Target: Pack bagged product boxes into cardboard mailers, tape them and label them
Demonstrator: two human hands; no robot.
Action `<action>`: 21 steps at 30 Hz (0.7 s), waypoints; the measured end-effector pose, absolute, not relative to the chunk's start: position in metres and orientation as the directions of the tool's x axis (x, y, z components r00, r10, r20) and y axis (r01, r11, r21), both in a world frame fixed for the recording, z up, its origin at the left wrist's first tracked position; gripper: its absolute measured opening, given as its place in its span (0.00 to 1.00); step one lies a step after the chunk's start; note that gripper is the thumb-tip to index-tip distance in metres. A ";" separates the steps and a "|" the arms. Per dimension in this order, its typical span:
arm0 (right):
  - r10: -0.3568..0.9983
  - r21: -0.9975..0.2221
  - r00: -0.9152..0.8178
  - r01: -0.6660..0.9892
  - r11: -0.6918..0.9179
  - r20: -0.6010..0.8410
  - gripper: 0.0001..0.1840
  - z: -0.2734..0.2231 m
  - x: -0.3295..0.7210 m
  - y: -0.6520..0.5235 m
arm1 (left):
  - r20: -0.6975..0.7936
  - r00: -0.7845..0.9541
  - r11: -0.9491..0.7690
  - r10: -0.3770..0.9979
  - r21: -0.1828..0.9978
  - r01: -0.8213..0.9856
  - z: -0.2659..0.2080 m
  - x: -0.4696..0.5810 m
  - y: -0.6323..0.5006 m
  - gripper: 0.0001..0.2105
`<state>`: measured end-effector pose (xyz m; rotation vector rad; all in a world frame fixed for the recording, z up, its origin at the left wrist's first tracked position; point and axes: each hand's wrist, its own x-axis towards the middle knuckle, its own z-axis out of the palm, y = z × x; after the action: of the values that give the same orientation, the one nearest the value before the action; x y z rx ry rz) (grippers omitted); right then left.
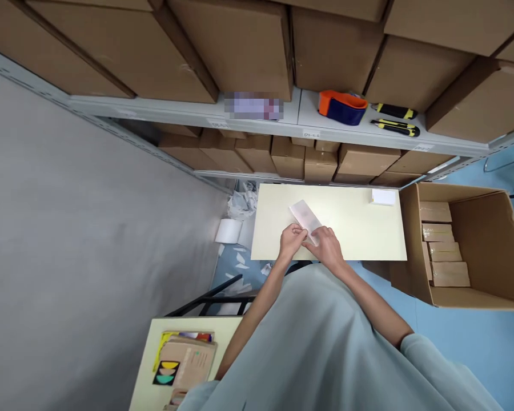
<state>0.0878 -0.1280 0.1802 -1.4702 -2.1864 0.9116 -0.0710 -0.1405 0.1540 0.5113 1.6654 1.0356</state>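
Pale packet (304,213) slanting away
Left hand (291,241) and right hand (328,245) pinch its near end by the front edge of the worktop (366,231).

A flat, oblong packet (304,213), whitish with a pale pink tint, is held at its near end by the left hand (292,239) and the right hand (328,244). It is slanted over the cream table (364,231), its far end pointed leftward.
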 end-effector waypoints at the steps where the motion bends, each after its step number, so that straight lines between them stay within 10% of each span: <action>1: 0.918 -0.653 -0.391 0.712 0.259 -0.064 0.12 0.181 0.079 -0.131 | -0.526 -0.375 0.517 0.763 0.845 -0.133 0.152 -0.073 -0.143 0.07; 7: 0.936 -0.751 -0.288 0.659 0.041 -0.201 0.12 0.179 0.063 -0.119 | -0.392 -0.353 0.378 0.850 0.919 -0.110 0.145 -0.078 -0.151 0.09; 13: 0.817 -0.853 -0.255 0.230 -0.468 -0.517 0.28 0.184 0.088 -0.096 | -0.462 -0.387 0.436 0.798 0.886 -0.159 0.140 -0.114 -0.150 0.21; 21: 0.761 -0.822 -0.345 0.065 -0.565 -0.550 0.31 0.193 0.100 -0.096 | -0.511 0.053 0.469 0.858 0.737 -0.487 0.161 -0.112 -0.145 0.30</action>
<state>0.0997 -0.0961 0.1925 -1.4170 -1.0883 1.9592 -0.1122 -0.1449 0.1611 0.4189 1.0987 1.0687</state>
